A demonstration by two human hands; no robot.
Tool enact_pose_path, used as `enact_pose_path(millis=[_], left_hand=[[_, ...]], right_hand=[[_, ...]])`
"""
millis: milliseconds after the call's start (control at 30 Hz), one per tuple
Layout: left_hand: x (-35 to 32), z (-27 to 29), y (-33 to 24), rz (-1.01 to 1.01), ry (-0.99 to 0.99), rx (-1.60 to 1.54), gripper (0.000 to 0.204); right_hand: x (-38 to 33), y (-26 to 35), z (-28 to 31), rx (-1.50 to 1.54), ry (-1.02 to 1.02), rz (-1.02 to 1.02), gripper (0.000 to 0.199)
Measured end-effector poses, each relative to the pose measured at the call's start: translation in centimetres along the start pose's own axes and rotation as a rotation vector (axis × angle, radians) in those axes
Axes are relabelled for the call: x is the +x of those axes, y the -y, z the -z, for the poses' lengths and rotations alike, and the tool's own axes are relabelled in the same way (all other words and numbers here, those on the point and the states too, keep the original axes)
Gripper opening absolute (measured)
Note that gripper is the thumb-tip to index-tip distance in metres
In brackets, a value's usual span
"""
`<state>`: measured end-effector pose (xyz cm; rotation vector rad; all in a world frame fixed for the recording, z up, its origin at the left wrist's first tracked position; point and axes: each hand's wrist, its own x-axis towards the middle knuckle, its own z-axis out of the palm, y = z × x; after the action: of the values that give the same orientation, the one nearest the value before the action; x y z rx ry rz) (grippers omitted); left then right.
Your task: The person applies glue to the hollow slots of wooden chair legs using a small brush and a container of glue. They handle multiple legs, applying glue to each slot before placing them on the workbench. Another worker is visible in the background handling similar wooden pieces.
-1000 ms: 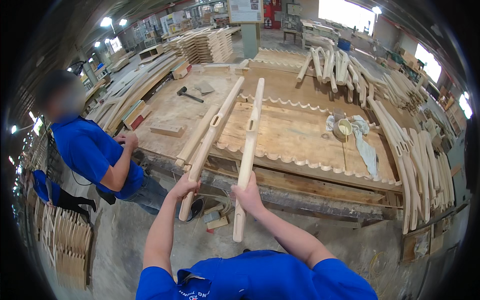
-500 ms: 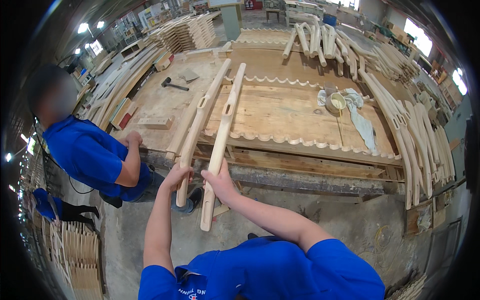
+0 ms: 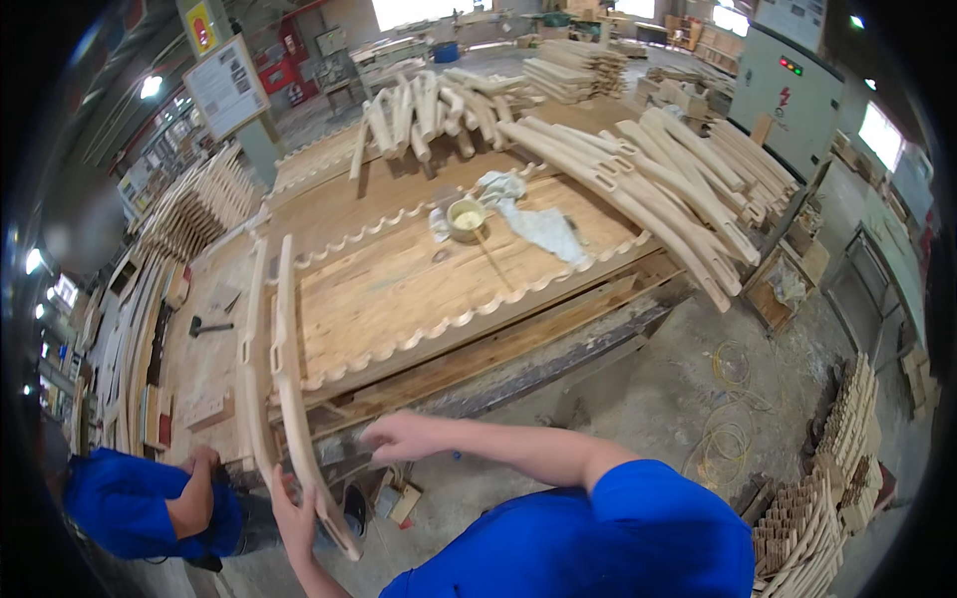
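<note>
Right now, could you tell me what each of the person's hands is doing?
Left hand: closed around the lower end of a long curved wooden piece.
Right hand: open, fingers spread, holding nothing, beside the workbench edge.

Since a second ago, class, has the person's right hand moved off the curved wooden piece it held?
Yes. The right hand has let go and now hovers open at the workbench edge, right of both curved pieces, which the left hand alone steadies.

Left hand (image 3: 295,520) raised in a closed grip, right hand (image 3: 404,437) spread flat.
</note>
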<state>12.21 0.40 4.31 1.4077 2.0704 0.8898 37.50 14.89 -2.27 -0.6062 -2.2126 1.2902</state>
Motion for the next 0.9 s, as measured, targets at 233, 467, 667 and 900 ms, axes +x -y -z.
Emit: enact_pose_path(millis=[233,467,667,900], left_hand=[[-0.3,-5.7,-2.8,-0.177,-0.336,0.25,0.085],[-0.5,-15.2,-16.6,-0.299,-0.116,0.128,0.064],[0.3,-18.6,-22.6,-0.476,-0.07,0.125,0.056],[0.2,-12.9,-14.6,-0.126,-0.37,0.398,0.058]], right_hand=[[-24.7,0.7,33.8,-1.097,-1.301,-0.448,0.05],[-36.9,-0.8,49.9,-0.824,-0.753,-0.886,0.053],[-38.1,2.4,51.2,-0.04,-1.002,-0.733,0.03],[-35.0,11.1,40.0,0.037,-1.133,-0.281,0.035]])
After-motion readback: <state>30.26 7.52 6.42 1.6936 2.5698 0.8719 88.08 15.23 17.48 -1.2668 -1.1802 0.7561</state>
